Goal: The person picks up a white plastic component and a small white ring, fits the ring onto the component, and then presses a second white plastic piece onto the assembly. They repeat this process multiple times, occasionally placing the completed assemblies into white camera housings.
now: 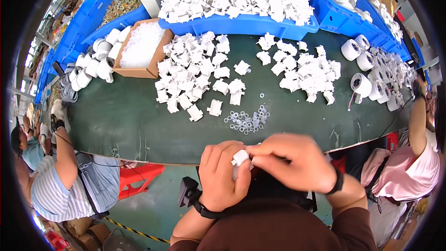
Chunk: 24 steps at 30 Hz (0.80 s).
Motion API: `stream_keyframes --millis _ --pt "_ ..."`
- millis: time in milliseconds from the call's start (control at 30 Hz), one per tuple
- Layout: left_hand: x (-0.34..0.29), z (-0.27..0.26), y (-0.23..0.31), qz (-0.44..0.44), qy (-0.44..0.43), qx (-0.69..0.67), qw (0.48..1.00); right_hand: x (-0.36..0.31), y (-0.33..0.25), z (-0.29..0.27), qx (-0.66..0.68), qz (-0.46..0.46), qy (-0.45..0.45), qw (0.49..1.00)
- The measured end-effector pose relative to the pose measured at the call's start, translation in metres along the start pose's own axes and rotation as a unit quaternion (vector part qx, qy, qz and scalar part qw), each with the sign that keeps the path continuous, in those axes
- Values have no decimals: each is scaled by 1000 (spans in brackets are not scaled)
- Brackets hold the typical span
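Note:
Just off the table's near edge, my left hand [224, 172] is closed round a small white plastic part [240, 158], whose upper end shows between thumb and fingers. Right beside it, my right hand [292, 160] pinches at that part with thumb and forefinger; motion blurs it, and whatever sits between the fingertips is too small to make out. Beyond my hands lies a loose cluster of small translucent rings [248, 122]. Farther back are two heaps of white plastic parts, a left heap [188, 67] and a right heap [309, 72].
A blue bin [241, 27] piled with white parts spans the table's back. A cardboard box [139, 72] of clear pieces stands at left, by white round housings [88, 72]. More cylinders [361, 83] lie at right. One person sits on each side, near a red stool [139, 176] at left.

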State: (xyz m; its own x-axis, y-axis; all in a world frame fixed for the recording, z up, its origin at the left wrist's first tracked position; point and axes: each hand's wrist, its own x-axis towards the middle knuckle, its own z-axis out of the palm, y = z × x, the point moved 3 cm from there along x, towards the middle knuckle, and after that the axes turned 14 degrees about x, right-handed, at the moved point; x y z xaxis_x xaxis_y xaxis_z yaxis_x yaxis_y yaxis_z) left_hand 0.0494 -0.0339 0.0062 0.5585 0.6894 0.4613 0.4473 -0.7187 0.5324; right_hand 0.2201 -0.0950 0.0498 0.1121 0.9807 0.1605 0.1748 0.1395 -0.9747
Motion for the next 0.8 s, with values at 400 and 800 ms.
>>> stream_keyframes --millis 400,800 --pt "6 -2 7 14 -28 13 999 120 84 -35 -324 -94 62 939" --pt "5 4 5 35 -27 25 999 28 -8 -34 -35 -16 37 999"
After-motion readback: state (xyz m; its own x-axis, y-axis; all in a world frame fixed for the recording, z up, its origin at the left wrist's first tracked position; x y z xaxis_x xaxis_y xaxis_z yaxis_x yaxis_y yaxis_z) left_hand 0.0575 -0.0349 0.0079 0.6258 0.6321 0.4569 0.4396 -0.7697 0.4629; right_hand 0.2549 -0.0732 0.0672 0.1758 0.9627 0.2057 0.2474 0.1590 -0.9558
